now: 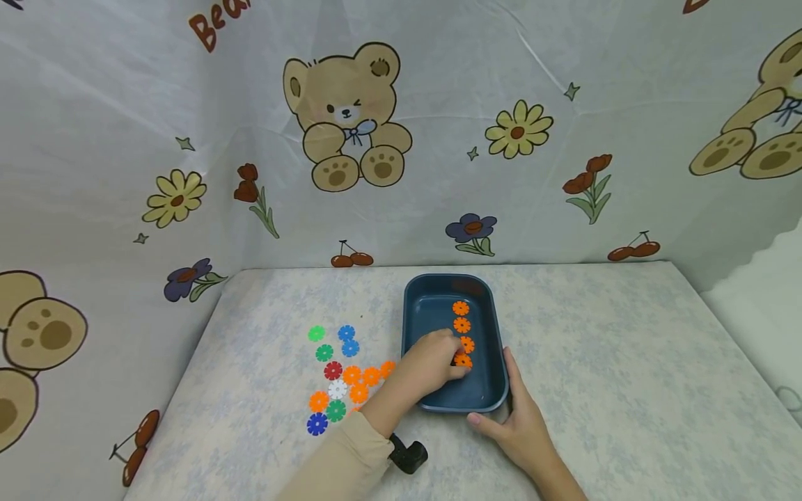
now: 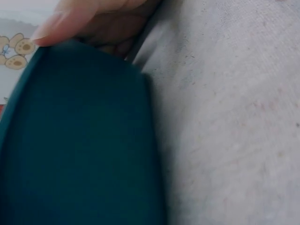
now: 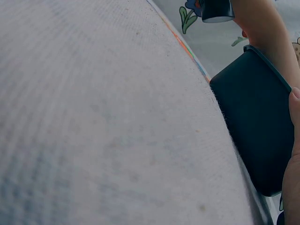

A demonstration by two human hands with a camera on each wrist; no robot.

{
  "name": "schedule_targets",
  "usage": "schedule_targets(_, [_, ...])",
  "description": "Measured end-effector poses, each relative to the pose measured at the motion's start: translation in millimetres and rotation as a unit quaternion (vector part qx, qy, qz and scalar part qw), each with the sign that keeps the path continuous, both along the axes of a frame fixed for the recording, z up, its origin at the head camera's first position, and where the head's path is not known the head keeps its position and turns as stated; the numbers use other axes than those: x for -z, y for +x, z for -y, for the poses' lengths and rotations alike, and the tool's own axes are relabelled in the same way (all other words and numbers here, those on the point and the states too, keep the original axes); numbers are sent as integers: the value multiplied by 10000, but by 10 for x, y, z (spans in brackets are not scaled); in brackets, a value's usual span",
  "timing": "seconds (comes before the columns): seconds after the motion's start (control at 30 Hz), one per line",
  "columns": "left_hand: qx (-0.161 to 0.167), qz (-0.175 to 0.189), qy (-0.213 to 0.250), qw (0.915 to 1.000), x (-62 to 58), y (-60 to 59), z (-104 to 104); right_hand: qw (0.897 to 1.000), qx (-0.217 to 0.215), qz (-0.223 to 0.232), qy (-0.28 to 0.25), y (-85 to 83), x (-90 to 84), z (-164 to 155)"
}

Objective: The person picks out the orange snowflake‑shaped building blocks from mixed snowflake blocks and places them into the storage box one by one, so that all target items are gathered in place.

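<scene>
Placing: your left hand (image 1: pixel 432 358) reached into the blue tray (image 1: pixel 421 313), fingers curled down onto the nearest orange disc (image 1: pixel 463 360) at the near end of the orange row; looked like a pinch on it, though the fingertips hid part of the disc.
Left wrist view: showed only the tray's dark outer wall (image 2: pixel 79 140), a fingertip (image 2: pixel 56 26) at its rim and the pale cloth; no disc visible there.
Right hand: your right hand (image 1: pixel 516 421) steadied the tray at its near right corner, fingers fairly straight along the wall, thumb lying along the near rim. Holding nothing else.
Right wrist view: tray wall (image 3: pixel 258 122) seen from outside, your thumb edge at the right border.
Tray: sat on the tabletop (image 1: pixel 626 362) centre-right, flat.
Done so far: four orange discs lined up inside the tray, in a row along its right side.
Left: my read, several orange discs (image 1: pixel 365 379) remained in the loose pile (image 1: pixel 338 379) on the tabletop just left of the tray, mixed with green, blue, red and white ones.
Progress: roughly halfway on the orange ones, judging by the counts.
Other: black wrist-camera mount (image 1: pixel 409 456) below your left sleeve.
</scene>
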State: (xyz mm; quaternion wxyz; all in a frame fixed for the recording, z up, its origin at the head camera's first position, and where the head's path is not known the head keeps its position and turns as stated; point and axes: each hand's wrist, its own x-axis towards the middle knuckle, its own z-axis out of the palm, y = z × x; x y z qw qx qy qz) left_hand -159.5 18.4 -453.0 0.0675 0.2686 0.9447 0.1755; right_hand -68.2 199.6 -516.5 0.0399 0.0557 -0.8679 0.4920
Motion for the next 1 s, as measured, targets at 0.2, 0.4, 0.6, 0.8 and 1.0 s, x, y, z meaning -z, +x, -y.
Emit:
schedule_targets(0.2, [2,-99,-304,9995,42,-6,-56,10000,-3,30,4,0,2,13])
schedule_targets(0.4, [57,-336,-264,9991,76,-20,-62,10000,6,42,-17,-1,-5,17])
schedule_targets(0.6, [21,-406,-170,9990,115,-42,-66,10000,4,31,-6,-5,-8,17])
schedule_targets(0.8, [-92,-328,-47,9994,137,-65,-90,10000,9,-14,7,-5,-6,7])
schedule_targets(1.0, [-96,-334,-80,9994,159,-84,-112,10000,-17,-30,-22,-3,-1,-1])
